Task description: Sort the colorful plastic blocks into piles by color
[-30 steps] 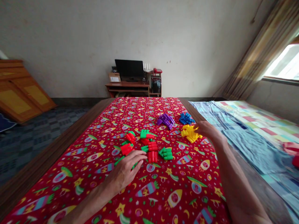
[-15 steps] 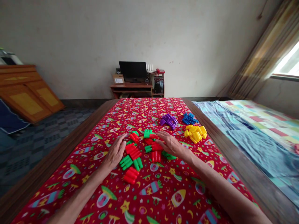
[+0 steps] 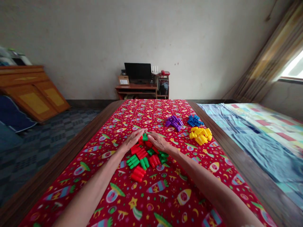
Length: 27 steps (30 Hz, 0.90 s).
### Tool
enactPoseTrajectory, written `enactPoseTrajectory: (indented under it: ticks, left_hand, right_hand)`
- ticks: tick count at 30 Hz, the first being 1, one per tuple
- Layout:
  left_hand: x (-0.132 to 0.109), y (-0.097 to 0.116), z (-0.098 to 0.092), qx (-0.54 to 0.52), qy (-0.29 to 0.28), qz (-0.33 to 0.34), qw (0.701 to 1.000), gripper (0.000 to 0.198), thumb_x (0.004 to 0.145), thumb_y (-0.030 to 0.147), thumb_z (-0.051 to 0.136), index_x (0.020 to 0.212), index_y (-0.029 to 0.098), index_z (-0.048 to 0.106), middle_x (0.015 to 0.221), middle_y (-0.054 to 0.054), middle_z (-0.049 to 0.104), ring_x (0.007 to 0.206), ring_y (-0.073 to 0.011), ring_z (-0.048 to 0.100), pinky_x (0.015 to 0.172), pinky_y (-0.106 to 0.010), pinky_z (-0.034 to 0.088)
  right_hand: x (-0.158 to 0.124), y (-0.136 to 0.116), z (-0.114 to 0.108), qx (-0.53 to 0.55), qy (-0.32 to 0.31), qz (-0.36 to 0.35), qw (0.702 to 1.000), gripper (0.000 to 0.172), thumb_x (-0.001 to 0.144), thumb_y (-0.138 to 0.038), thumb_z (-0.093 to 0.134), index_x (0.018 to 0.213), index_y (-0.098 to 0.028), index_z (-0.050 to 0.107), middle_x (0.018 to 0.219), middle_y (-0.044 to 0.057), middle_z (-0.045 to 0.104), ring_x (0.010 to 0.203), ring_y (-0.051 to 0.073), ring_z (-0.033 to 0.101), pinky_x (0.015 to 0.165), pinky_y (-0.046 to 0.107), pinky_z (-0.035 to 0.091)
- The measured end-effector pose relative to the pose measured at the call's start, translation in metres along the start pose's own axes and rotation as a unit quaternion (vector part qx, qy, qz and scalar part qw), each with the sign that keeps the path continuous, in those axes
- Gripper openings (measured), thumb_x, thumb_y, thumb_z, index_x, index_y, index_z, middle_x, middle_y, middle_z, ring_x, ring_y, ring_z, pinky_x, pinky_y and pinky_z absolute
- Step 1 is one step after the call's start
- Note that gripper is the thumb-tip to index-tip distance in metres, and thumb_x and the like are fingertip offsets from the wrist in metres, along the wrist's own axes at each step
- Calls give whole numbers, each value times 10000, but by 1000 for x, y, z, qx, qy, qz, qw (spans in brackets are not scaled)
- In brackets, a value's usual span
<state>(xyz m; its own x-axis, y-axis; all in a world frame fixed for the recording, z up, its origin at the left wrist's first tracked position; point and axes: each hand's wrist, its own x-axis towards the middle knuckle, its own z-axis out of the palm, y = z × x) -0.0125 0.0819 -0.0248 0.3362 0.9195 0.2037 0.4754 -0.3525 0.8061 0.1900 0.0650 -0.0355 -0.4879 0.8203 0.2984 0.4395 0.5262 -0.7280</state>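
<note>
The red and green blocks (image 3: 141, 159) lie in a loose heap on the cloth (image 3: 165, 186), near the middle. Our left hand (image 3: 134, 139) and right hand (image 3: 159, 142) rest on the heap's far edge, fingers pressed together and stretched flat, tips almost meeting, gripping nothing. Off to the right sit yellow blocks (image 3: 201, 135), with purple blocks (image 3: 174, 122) and blue blocks (image 3: 194, 120) just beyond.
</note>
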Motion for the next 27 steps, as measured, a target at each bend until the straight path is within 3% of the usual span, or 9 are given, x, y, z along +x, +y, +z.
enactPoseTrajectory:
  ticks: [4,8,12,15,17,20,23,25,27]
  left_hand:
    - [-22,5,-14,-34,-46,-9,998,488,896,552,411,1022,190,714,1072,-89,739,1073,-240,656,1001,-365,467]
    - [-36,8,-21,-7,-79,16,997,450,874,553,461,998,208,722,1081,-73,735,1078,-240,656,989,-340,472]
    - [-39,13,-22,62,-91,31,993,432,880,556,463,949,217,722,994,-59,745,1081,-262,653,960,-337,484]
    - [-41,23,-20,80,-70,43,993,416,887,547,469,954,212,706,1007,-65,736,1085,-270,643,925,-333,496]
    - [-41,30,-15,91,-44,65,993,398,864,549,507,926,203,694,980,-75,730,1012,-262,660,871,-319,510]
    - [-39,35,-14,127,32,76,989,384,838,554,528,830,196,666,809,-65,712,795,-227,668,756,-300,514]
    - [-36,32,-24,143,108,52,982,375,848,544,502,787,199,635,713,-40,678,677,-200,638,661,-279,494]
    - [-35,28,-33,135,106,34,985,379,837,547,508,767,193,627,667,-22,657,627,-189,621,612,-271,480]
    - [-35,28,-35,111,66,18,991,370,804,546,554,803,187,645,671,-12,666,626,-189,627,609,-270,486]
  right_hand:
    - [-14,-11,-1,-4,-45,2,999,481,879,-354,586,1320,-167,549,1098,79,703,923,210,655,800,300,487]
    - [-24,-26,3,-128,-59,-19,990,509,815,-291,672,1295,-160,568,1055,105,709,919,213,648,782,277,449]
    - [-24,-36,8,-183,-13,-4,983,252,910,-303,558,1081,-144,655,809,74,701,712,160,615,647,236,388]
    - [-22,-39,5,-142,23,-3,990,243,956,-286,479,852,-141,644,689,40,655,601,120,553,590,221,348]
    - [-22,-41,0,-114,18,-15,993,254,960,-286,468,802,-151,614,664,22,636,583,111,533,574,215,338]
    - [-24,-41,-7,-83,-8,-19,996,238,957,-268,455,801,-160,598,664,5,631,584,103,529,571,206,342]
    - [-28,-37,-12,-86,-23,12,996,251,937,-258,469,759,-148,607,650,12,626,582,109,531,563,212,348]
    - [-30,-35,-13,-70,-48,16,996,231,913,-294,517,801,-139,647,690,28,653,620,128,570,581,219,377]
    - [-30,-36,-13,-22,-60,-4,998,253,893,-361,559,964,-149,678,832,54,703,735,162,629,644,235,427]
